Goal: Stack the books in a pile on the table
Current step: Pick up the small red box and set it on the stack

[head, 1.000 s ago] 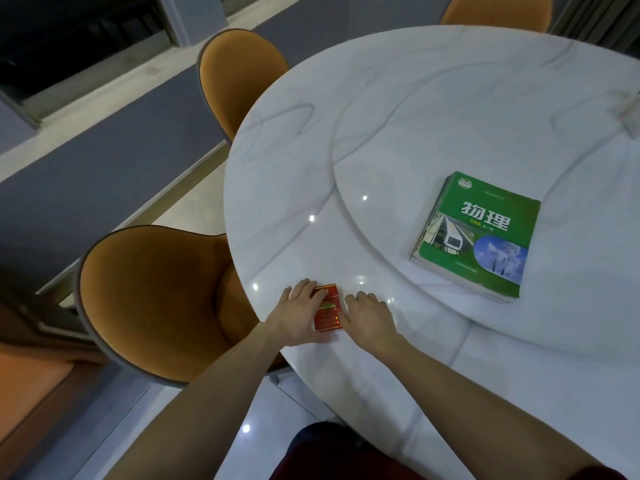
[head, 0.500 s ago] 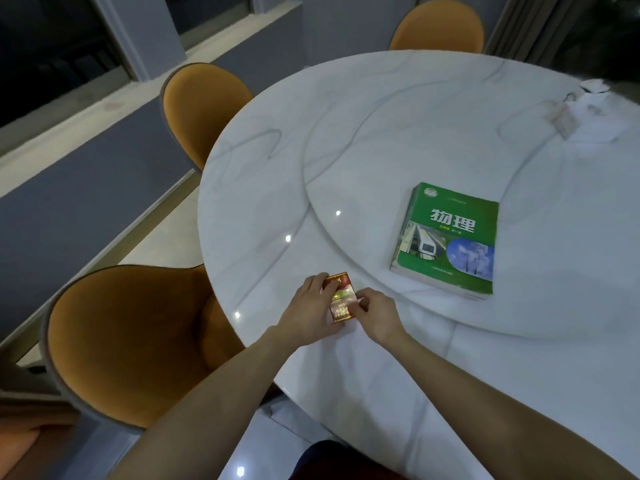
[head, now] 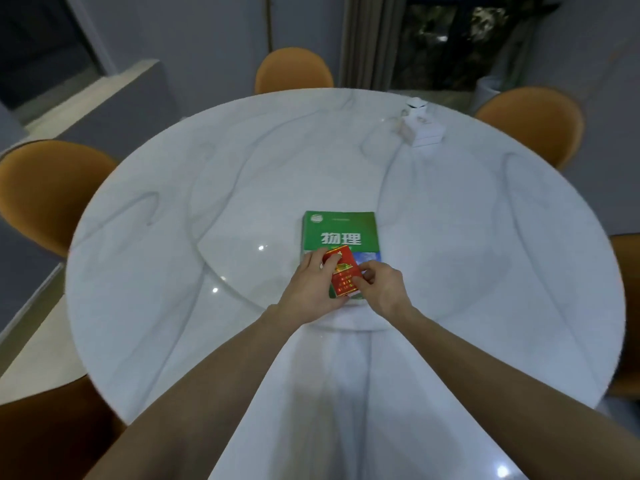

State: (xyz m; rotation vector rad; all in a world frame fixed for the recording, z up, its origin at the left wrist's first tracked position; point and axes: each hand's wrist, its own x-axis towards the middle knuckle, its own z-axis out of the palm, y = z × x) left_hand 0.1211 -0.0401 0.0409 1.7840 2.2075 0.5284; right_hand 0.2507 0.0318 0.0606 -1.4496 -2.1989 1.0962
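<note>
Books on a big round white table (head: 145, 306) — two of them, one small and one bigger. Green book (head: 341, 230) lying flat near the middle of the table, on the raised round part in the centre, white letters on its cover. Small red book (head: 343, 271) sitting over the near half of the green book, a bit tilted, covering the picture at the bottom of the green cover. Cannot tell if the red book is lying right down on the green one or just above it. Left hand (head: 310, 289) curled around the left edge of the red book, fingers bent over its top corner. Right hand (head: 382, 287) on the other side, fingertips pinching the right edge of the red book. Both hands closed on that small red book, one on each side — bare arms reaching in from the bottom. White box (head: 424, 128) far away on the other side of the table, well apart from the books, with something small on top that is too blurry to tell. Orange chairs (head: 52, 192) pushed in around the table, on the left, at the back and on the right. Grey curtain (head: 372, 39) behind the far chair.
</note>
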